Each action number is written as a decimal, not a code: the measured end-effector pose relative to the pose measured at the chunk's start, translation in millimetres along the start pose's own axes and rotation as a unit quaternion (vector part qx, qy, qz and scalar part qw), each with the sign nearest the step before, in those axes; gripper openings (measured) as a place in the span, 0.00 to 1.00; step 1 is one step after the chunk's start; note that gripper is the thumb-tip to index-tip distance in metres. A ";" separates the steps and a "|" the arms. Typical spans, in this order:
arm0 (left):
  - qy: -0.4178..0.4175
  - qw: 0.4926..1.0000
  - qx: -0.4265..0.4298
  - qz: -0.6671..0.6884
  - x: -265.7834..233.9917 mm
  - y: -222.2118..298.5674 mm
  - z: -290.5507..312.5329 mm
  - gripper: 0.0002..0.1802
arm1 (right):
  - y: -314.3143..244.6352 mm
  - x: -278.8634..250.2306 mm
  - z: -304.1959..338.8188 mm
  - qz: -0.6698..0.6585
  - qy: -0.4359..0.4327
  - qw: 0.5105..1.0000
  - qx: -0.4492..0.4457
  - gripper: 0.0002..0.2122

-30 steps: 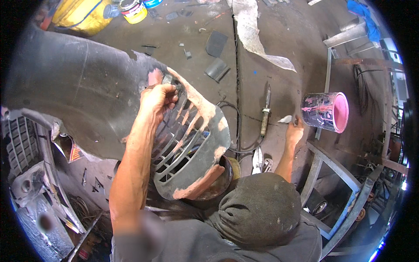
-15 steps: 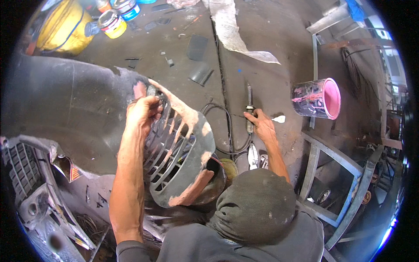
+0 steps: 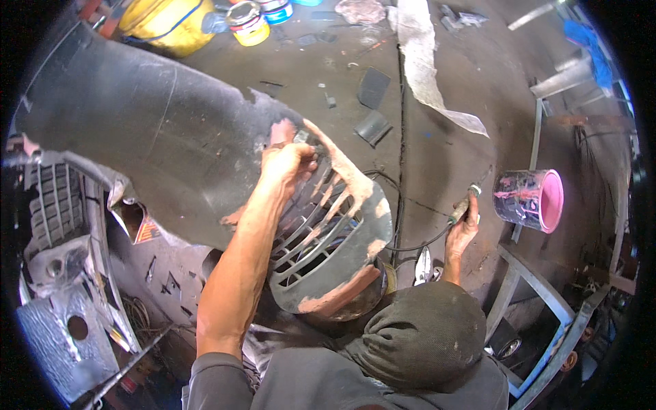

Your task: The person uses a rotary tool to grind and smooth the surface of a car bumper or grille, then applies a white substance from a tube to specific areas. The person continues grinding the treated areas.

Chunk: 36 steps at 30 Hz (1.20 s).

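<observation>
A long dark plastic car bumper (image 3: 164,130) reaches in from the upper left. Its slotted grille end, patched with pinkish filler (image 3: 342,290), rests by my knee. My left hand (image 3: 287,164) is closed on the bumper where the slots begin; part of its grip is hidden. Away to the right, my right hand (image 3: 462,236) grasps a soldering iron (image 3: 462,210) by its handle, with the tip pointing up and away. The iron's black cord (image 3: 427,244) curves back toward the grille. Pliers (image 3: 424,265) lie on the floor beside my right forearm.
A pink-stained can (image 3: 521,199) lies on its side at right, above a metal frame (image 3: 540,280). Cut plastic pieces (image 3: 373,128) and a whitish cloth strip (image 3: 427,75) lie ahead. Paint tins (image 3: 248,27) and a yellow container (image 3: 167,26) stand far left.
My right hand has lifted the soldering iron off the floor and tilted it to the right. My left hand keeps its hold on the bumper. The whole view has shifted.
</observation>
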<state>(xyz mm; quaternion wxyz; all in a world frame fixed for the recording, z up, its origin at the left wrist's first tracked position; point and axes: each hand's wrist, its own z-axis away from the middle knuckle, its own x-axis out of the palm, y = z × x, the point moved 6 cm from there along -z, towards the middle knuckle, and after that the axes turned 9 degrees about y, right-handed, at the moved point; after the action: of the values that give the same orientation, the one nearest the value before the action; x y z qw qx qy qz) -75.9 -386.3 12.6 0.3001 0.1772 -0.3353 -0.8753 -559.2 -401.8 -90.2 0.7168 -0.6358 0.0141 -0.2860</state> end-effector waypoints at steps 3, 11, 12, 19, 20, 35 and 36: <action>0.015 1.000 -0.013 0.024 -7.3 1.7 2.9 0.05 | 8.5 10.2 12.5 0.009 -0.051 0.999 -0.007 0.18; 0.020 0.999 -0.011 0.030 -3.4 1.6 5.9 0.08 | -69.8 82.7 51.4 0.513 -0.012 0.780 -0.357 0.23; 0.023 0.999 -0.019 0.027 -4.6 1.3 6.3 0.07 | -80.4 94.2 53.2 0.474 -0.032 0.801 -0.365 0.22; 0.005 0.999 -0.025 0.020 -3.0 -3.9 1.5 0.05 | -176.3 240.3 92.7 0.261 -0.280 0.773 -0.506 0.19; 0.013 0.999 -0.022 0.019 -6.8 -3.5 -0.4 0.05 | -178.2 260.5 101.5 0.229 -0.316 0.774 -0.498 0.18; 0.013 1.000 -0.017 0.023 -1.1 -1.0 0.7 0.07 | -144.3 349.6 123.6 0.319 -0.461 0.789 -0.253 0.11; 0.009 1.000 -0.019 0.021 -1.4 -1.3 -0.4 0.07 | -142.0 351.2 123.5 0.315 -0.463 0.789 -0.254 0.11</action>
<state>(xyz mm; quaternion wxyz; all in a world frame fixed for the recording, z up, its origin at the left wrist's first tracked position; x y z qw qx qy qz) -75.1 -384.7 11.6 0.3244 0.1725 -0.3198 -0.8734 -273.9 -444.5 184.6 0.5006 -0.8112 -0.0480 0.2983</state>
